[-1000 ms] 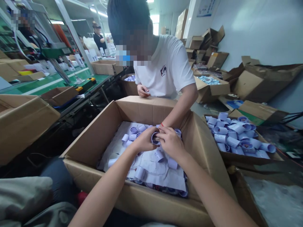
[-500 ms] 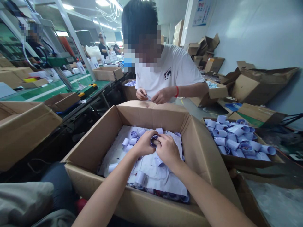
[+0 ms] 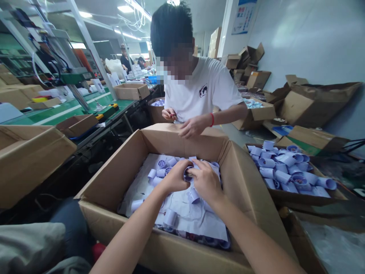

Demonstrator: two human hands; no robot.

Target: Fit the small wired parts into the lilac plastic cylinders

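Over the large cardboard box (image 3: pixel 119 173), my left hand (image 3: pixel 178 176) is wrapped around a pale lavender plastic cylinder (image 3: pixel 186 178), its open end facing me. My right hand (image 3: pixel 205 179) is closed at the cylinder's right side, with fingertips at its mouth and partly inside. What lies deep in the cylinder is hidden by those fingers. White paper (image 3: pixel 186 213) is spread in the box under both hands. Similar loose cylinders lie on it, among them one near the front (image 3: pixel 170 218) and a spoked one (image 3: pixel 162 163) to the left.
A co-worker in a white shirt (image 3: pixel 196 87) stands across the box, fingers holding a small reddish item. At right, a carton piled with cylinders (image 3: pixel 285 167) stands close by. Cartons (image 3: pixel 34 152) and a green workbench (image 3: pixel 97 102) line the left; more boxes lean against the wall.
My right hand's fingers have spread a little and shifted at the cylinder's mouth, while my left keeps its hold. The co-worker's two hands have moved apart.
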